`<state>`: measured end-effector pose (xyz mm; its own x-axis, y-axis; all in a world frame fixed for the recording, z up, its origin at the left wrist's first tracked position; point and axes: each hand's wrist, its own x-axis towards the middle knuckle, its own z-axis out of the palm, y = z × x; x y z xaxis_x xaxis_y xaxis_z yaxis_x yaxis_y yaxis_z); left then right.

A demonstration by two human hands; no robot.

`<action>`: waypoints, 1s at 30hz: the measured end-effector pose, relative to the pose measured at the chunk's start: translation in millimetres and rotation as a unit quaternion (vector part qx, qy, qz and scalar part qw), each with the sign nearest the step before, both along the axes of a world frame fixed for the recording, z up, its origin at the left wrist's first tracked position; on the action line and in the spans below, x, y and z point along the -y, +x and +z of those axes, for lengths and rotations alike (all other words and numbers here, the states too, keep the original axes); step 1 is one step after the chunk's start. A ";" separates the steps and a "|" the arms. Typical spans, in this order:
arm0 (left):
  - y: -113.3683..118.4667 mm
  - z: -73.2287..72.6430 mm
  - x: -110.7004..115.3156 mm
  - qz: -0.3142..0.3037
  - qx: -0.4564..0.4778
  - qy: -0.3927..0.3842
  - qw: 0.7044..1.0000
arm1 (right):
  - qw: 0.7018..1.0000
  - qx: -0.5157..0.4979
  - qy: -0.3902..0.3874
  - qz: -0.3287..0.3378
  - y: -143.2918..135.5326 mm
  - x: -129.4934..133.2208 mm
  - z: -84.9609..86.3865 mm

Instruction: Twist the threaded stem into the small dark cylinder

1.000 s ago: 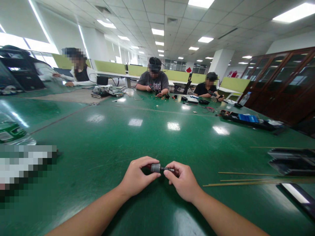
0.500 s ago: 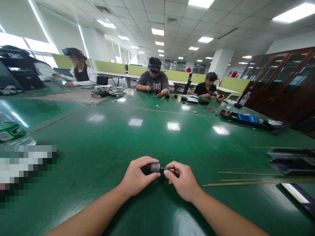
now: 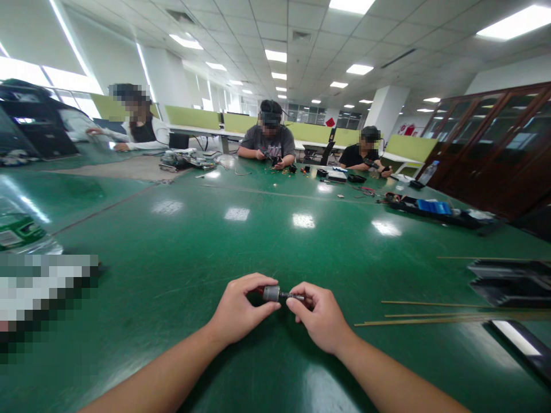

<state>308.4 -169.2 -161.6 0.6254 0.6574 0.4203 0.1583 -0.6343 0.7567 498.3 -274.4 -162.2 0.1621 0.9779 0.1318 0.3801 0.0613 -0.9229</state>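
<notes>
Just above the green table, my left hand [image 3: 241, 307] grips a small grey cylindrical motor [image 3: 271, 293] between thumb and fingers, with something reddish showing behind it. A dark, thin shaft [image 3: 293, 296] with a metal end sticks out of the motor toward the right. My right hand [image 3: 316, 312] pinches that shaft between thumb and index finger. The two hands face each other with a narrow gap between them. What lies inside my curled right fingers is hidden.
Thin brass-coloured rods [image 3: 413, 321], black trays [image 3: 508, 281] and a phone-like slab [image 3: 520, 344] lie at right. A water bottle [image 3: 26, 232] lies at left beside a blurred-out object. Across the green table [image 3: 198, 241], several people work among tools and parts.
My hands, the motor and the shaft look the same as before. At the far left, a person's hand has shifted slightly.
</notes>
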 end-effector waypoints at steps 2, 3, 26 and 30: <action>-0.2 0.0 0.0 0.001 0.000 0.000 1.000 | 1.000 0.001 0.001 0.000 0.0 0.1 0.4; -0.3 0.0 0.0 0.001 0.000 0.000 1.000 | 1.000 0.002 0.001 0.000 0.0 0.1 0.7; -0.1 1.6 -0.3 0.003 0.009 0.002 1.000 | 0.999 0.037 0.006 -0.014 1.7 0.1 -0.4; 0.1 1.1 0.0 0.003 0.008 0.004 1.000 | 0.999 0.037 0.006 -0.014 1.6 -0.5 -1.4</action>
<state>308.5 -169.1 -160.5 0.6139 0.6582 0.4357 0.1504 -0.6394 0.7540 499.9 -273.9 -163.6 0.1789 0.9716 0.1551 0.4490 0.0597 -0.8916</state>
